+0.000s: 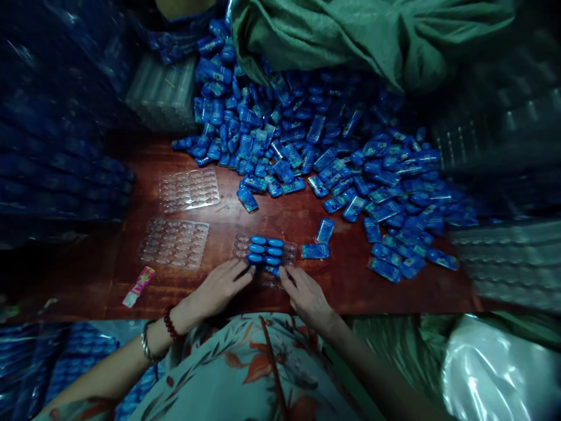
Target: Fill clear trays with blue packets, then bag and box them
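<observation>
Dim light falls on a reddish-brown wooden table (307, 222), seen from above by the person working at it. Near its front edge lies a clear plastic tray (287, 252) with rows of small moulded pockets. Seven or so glossy blue capsule-shaped pieces (265, 249) sit in its pockets, lined up in short rows; the other pockets look unfilled.

The left hand (221, 287) rests at the tray's near left corner, fingers loosely stretched forward, with the fingertips touching the tray edge just beside the lowest blue piece. The right hand (305, 295) lies at the near right side, fingers lightly curled, its fingertips on or against a blue piece at the tray's front. The two hands are apart, with the tray between them. Neither is clamped round anything that can be seen, though whether the right fingertips pinch a piece cannot be told.

Behind the tray a large heap of blue packets (315, 146) spreads across the table, and two loose packets (319, 241) lie just right of the tray. Two more clear trays (182, 216) lie to the left without any blue pieces in them, with a small pink wrapper (138, 286) near the front edge. A green cloth (350, 35) hangs over the far side.

Both outer sides are dark and blurred: stacks of something blue on the left and clear plastic on the right are hard to make out. Print on the packets is too small to read.
</observation>
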Demonstrator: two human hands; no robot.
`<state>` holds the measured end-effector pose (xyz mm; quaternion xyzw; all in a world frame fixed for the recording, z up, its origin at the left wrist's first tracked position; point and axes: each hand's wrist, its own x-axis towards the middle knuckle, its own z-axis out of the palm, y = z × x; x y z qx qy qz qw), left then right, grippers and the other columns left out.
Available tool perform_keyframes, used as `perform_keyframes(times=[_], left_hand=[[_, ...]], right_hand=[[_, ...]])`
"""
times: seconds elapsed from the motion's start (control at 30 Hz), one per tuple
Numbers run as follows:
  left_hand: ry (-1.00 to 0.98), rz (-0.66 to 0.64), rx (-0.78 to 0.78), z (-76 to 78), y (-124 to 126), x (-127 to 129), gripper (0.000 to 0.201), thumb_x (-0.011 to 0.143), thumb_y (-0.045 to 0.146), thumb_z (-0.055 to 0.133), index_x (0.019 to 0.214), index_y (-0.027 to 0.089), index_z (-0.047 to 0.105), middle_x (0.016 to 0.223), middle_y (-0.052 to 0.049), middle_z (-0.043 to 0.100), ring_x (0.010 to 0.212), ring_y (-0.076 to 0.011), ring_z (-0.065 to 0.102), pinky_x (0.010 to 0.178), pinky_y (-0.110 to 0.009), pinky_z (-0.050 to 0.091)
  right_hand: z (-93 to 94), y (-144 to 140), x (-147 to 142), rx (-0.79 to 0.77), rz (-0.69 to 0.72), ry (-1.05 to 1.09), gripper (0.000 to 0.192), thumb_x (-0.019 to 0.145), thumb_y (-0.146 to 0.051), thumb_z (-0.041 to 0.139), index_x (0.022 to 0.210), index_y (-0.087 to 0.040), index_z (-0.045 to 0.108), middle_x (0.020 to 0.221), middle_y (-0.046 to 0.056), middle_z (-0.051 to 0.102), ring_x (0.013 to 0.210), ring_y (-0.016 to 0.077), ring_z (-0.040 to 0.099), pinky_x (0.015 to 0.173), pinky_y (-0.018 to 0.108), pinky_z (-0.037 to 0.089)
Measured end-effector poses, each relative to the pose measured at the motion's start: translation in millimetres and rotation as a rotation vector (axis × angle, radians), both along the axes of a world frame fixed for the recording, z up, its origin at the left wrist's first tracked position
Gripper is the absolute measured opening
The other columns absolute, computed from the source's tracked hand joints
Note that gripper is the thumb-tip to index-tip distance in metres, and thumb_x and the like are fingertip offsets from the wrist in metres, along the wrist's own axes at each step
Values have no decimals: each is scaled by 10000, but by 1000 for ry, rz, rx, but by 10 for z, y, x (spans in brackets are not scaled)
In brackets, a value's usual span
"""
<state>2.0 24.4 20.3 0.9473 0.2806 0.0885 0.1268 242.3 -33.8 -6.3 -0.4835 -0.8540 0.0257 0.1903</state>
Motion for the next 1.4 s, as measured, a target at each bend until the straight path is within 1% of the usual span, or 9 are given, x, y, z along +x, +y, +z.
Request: perform_keyframes(times=[0.13, 0.27, 0.53, 0.7, 0.83, 0.93, 1.13, 1.23, 1.4], left_hand=[[40, -19, 6, -1, -15, 77, 328, 848, 69, 397, 1138, 153, 524, 1043, -99, 600, 967, -194, 578, 875, -364, 500], [-17, -15, 10, -56, -55, 135, 298, 887, 89, 384, 1147, 136, 522, 1006, -106, 605, 928, -192, 574, 862, -368, 502], [-253, 173, 114, -228, 9, 128, 456, 919, 113, 374, 1364, 215, 370, 1131, -132, 540, 953, -187, 551, 704, -272, 500], [-265, 349, 257, -106, -39, 207, 558, 879, 234, 520, 1403, 246, 330, 1029, -121, 572, 819, -199, 546, 697, -323, 470], [-377, 177, 187, -38, -136, 644, 429, 875, 127, 470, 1299, 182, 440, 950, -95, 589, 811, -180, 542, 697, -295, 456], [-165, 34, 21, -94, -111, 1250, 321, 890, 110, 402, 1191, 135, 511, 996, -114, 596, 858, -191, 553, 722, -311, 472], [133, 142, -66, -20, 43, 2029, 386, 853, 91, 477, 1232, 23, 462, 1135, -197, 552, 983, -252, 556, 790, -369, 484], [45, 63, -138, 177, 41, 1858, 277, 890, 209, 487, 1142, 104, 533, 1073, -140, 587, 960, -246, 571, 798, -385, 497], [-227, 94, -235, 342, 195, 1073, 246, 928, 294, 438, 1115, 214, 575, 1016, -66, 635, 924, -182, 607, 814, -316, 517]], right_hand=[[289, 154, -115, -57, 87, -236, 288, 874, -57, 402, 1107, -112, 563, 797, 87, 590, 709, 178, 544, 615, 284, 484], [448, 218, -284, -47, 136, -380, 241, 880, -91, 413, 1063, -132, 564, 857, 95, 592, 749, 177, 541, 619, 282, 459], [322, 312, -262, -68, 35, -324, 339, 916, -129, 371, 1213, -165, 531, 737, 58, 582, 668, 166, 540, 582, 279, 447], [196, 188, -52, -117, -135, -34, 408, 940, -260, 428, 1347, -243, 456, 748, 29, 592, 682, 155, 575, 641, 261, 462], [86, 201, 439, -66, -524, 311, 310, 938, -278, 420, 1165, -212, 620, 866, 54, 663, 783, 151, 621, 753, 254, 471], [59, 384, 836, -59, -781, 515, 320, 910, -347, 441, 994, -148, 678, 932, 97, 690, 851, 195, 632, 799, 307, 473], [123, 699, 1264, -132, -887, 502, 438, 829, -482, 452, 923, -131, 697, 873, 118, 707, 768, 233, 623, 737, 354, 462], [114, 713, 1410, -152, -929, 512, 461, 803, -507, 458, 912, -129, 699, 836, 120, 707, 721, 232, 616, 695, 345, 458], [26, 762, 1510, -129, -982, 568, 438, 799, -486, 475, 925, -131, 699, 803, 108, 701, 680, 218, 605, 659, 330, 468]])
